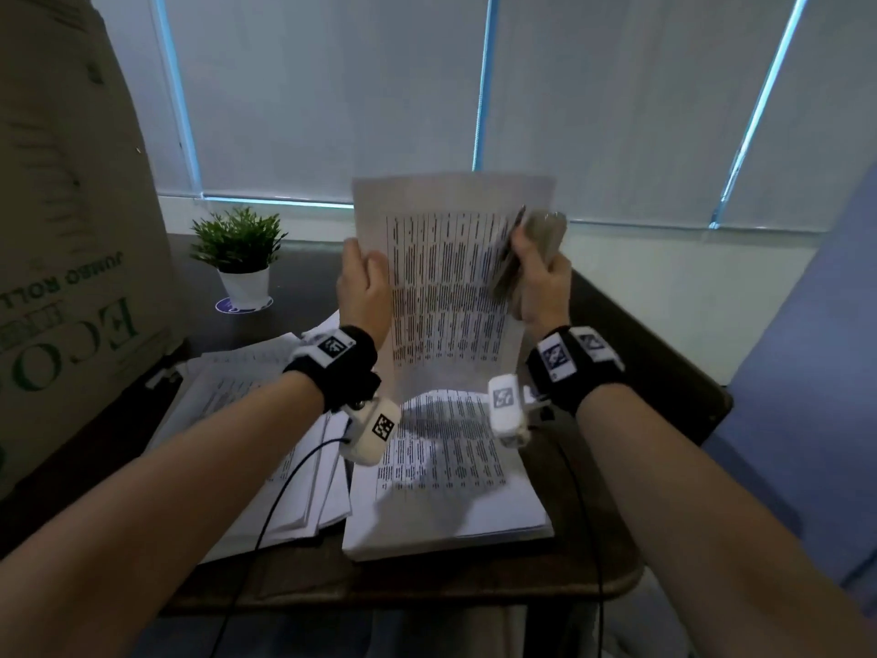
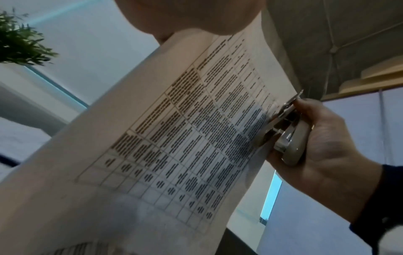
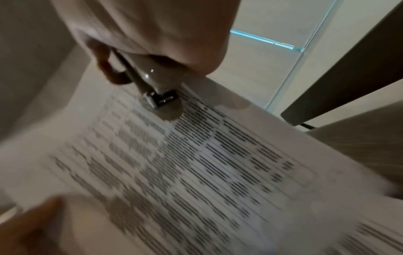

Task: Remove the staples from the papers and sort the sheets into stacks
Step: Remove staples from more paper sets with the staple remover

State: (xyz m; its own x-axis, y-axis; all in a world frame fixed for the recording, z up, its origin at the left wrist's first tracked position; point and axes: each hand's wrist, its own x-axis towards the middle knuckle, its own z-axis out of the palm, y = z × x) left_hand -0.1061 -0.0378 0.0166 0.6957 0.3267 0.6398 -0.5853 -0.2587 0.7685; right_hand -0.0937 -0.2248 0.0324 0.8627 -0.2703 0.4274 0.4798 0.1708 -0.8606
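Both hands hold a printed sheet (image 1: 451,277) upright in the air above the table (image 1: 664,372). The left hand (image 1: 363,289) pinches its left edge. The right hand (image 1: 541,282) grips a beige stapler (image 2: 290,136), its metal end against the sheet's right side. Below, a neat stack (image 1: 446,486) lies near the table's front edge, with a looser pile (image 1: 256,420) to its left. A potted plant (image 1: 239,254) stands at the back left.

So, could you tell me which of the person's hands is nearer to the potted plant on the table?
Left. The left hand grips the raised sheet's left edge, on the potted plant's side; the right hand holds the sheet's far edge with the staple remover.
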